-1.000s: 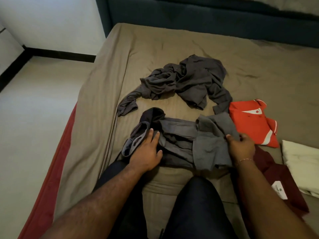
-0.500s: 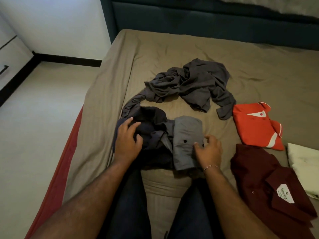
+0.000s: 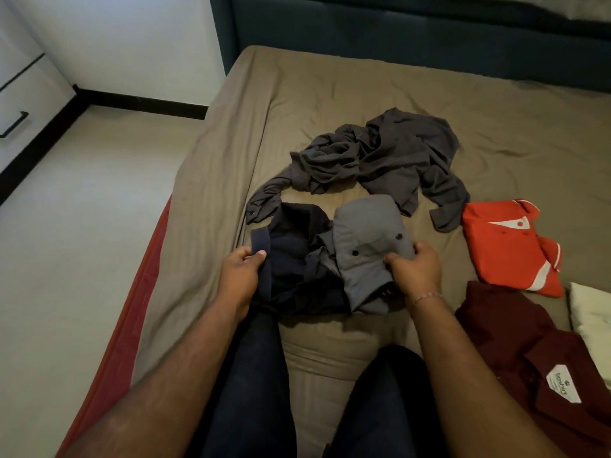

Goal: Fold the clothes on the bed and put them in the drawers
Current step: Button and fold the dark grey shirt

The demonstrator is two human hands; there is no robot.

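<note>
A grey and navy garment (image 3: 357,246) lies bunched on the brown bed sheet (image 3: 330,94) just beyond my knees. Its grey part is folded over on the right, its navy part sits on the left. My left hand (image 3: 241,276) pinches the navy edge between thumb and fingers. My right hand (image 3: 416,269) grips the grey fold's right edge. A crumpled dark grey shirt (image 3: 390,160) lies unfolded farther back. To the right sit a folded red shirt (image 3: 509,246) and a folded maroon shirt (image 3: 535,358).
A cream folded cloth (image 3: 591,312) lies at the right edge. A dark teal headboard (image 3: 396,31) stands at the back. White drawers with a black handle (image 3: 13,123) show at far left, across the pale floor (image 3: 82,226). My legs (image 3: 251,391) extend over the bed.
My left hand went from pressing flat on the navy part to pinching its edge. My right hand closed on the grey fold's edge. The view shifted left and closer.
</note>
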